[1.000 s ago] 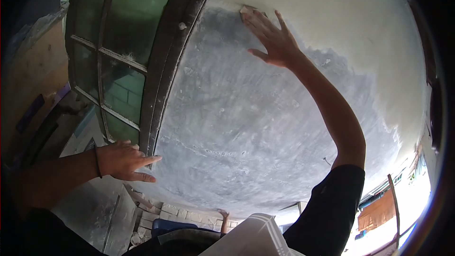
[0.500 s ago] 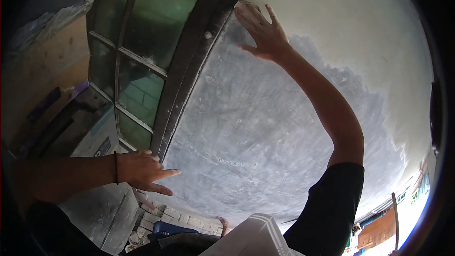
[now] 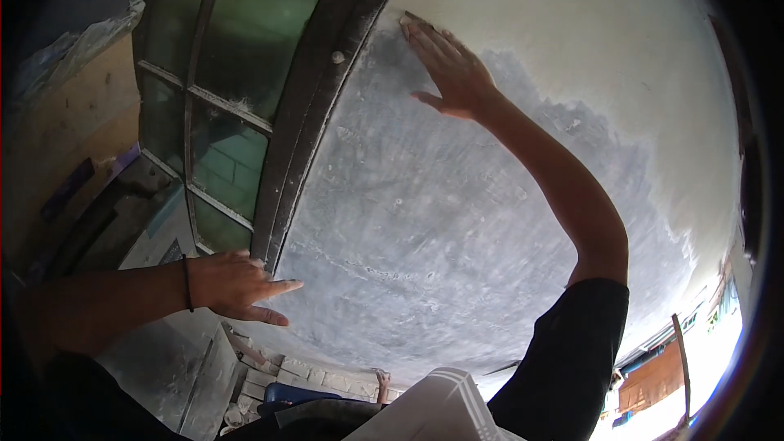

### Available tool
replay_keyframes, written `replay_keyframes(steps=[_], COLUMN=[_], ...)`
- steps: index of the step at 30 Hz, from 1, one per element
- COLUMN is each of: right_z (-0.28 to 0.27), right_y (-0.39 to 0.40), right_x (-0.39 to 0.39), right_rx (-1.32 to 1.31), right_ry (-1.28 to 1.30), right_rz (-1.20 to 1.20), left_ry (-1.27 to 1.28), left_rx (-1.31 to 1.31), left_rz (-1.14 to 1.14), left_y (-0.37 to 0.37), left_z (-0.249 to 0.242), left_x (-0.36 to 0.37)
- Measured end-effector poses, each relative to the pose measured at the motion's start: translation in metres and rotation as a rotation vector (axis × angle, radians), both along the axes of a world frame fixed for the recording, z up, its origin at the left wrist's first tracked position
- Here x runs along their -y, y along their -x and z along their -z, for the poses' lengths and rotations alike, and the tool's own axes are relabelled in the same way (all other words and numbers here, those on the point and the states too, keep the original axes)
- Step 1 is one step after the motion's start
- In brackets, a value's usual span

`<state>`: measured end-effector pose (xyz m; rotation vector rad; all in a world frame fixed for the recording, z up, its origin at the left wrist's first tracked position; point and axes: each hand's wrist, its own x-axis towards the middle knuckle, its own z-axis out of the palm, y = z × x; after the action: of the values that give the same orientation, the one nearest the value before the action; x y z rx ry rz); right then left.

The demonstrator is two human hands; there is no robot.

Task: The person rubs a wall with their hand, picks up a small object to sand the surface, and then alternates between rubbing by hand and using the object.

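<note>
High on the wall [image 3: 384,188], my right hand [image 3: 453,73] lies palm down near the dark door frame, fingers close together and thumb apart. Its fingertips look dusty, and a thin edge of something shows just beyond them; I cannot tell what this piece is. The wall is rough grey around the hand and cream above it. Lower left, my left hand [image 3: 241,286] is braced at the foot of the visible door frame [image 3: 282,204], index finger and thumb stretched out towards the grey wall. A dark band circles that wrist.
A glazed window panel [image 3: 261,41] sits in the frame to the left. Under my left arm stands a worn grey cabinet [image 3: 167,359], with a brown board [image 3: 73,122] above it. Another person's hand [image 3: 382,380] reaches up at the bottom, beside a dark blue object [image 3: 298,393].
My right hand has shifted slightly down the wall and its fingers have drawn together. My left hand stays by the frame. The view has turned a little.
</note>
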<state>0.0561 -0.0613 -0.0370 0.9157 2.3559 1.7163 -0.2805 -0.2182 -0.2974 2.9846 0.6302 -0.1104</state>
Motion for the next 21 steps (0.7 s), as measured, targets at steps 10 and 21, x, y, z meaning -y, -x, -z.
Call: replay_keyframes(steps=[10,21], right_z=[0.002,-0.003], right_y=[-0.021,0.068], right_x=[0.025,-0.04], right_rx=[-0.014,-0.041], right_ry=[0.056,-0.027], right_rz=[0.106,-0.052], left_ry=[-0.026,0.008], left_rx=[-0.095,0.01], left_rz=[0.002,0.03], left_y=[-0.008,-0.002], left_z=[0.007,0.01], left_x=[-0.002,0.0])
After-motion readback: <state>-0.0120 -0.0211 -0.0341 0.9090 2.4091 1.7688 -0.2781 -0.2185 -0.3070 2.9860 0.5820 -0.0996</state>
